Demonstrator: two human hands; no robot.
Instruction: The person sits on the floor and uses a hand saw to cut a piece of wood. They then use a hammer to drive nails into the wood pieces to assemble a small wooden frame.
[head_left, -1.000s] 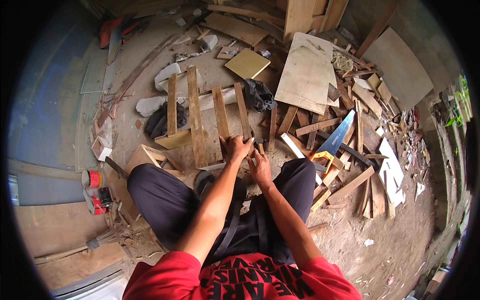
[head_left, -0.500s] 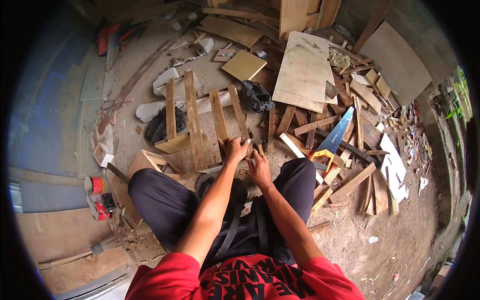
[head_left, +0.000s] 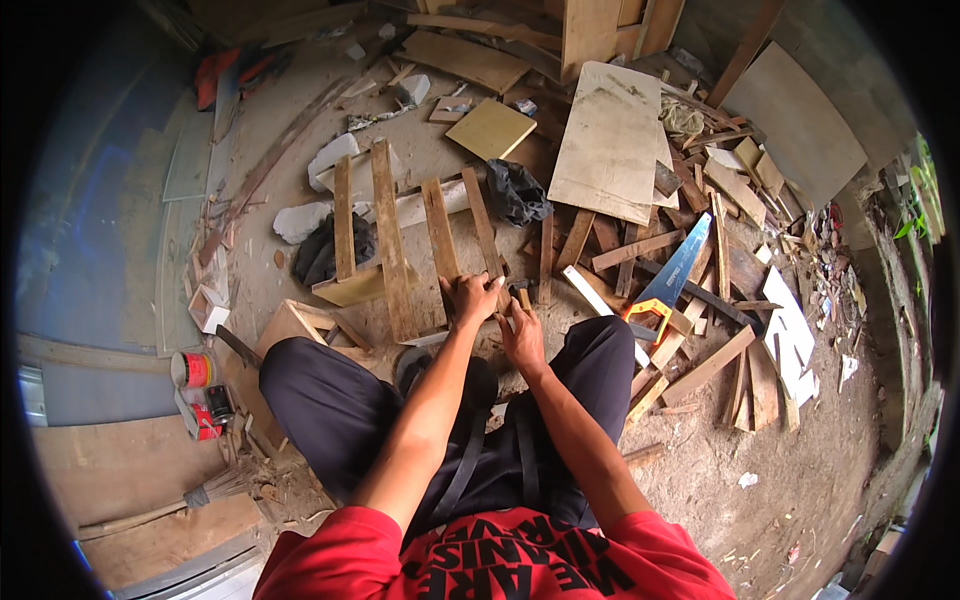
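Note:
Between my knees, my left hand point(head_left: 470, 300) is closed over the near end of a long wooden slat point(head_left: 482, 225), thumb and fingers pinched together. My right hand point(head_left: 523, 338) is just beside it, nearer to me, with its fingertips closed at the same slat's end. The exact grip is partly hidden by the fingers. A second slat point(head_left: 439, 230) runs in under my left hand, and two more slats, one of them long and brown point(head_left: 388, 240), lie alongside to the left. A small dark object point(head_left: 521, 286) sits just beyond my right fingertips; its kind is unclear.
To the right, a handsaw point(head_left: 672, 275) with a blue blade and orange handle lies on a heap of wood offcuts point(head_left: 710, 365). Beyond stands a large pale board point(head_left: 605, 140). Black plastic bags point(head_left: 518, 192) lie past the slats. Red-labelled cans point(head_left: 192, 370) are at left.
The whole view has shifted very slightly. Both hands stay at the slat's near end, with almost no movement.

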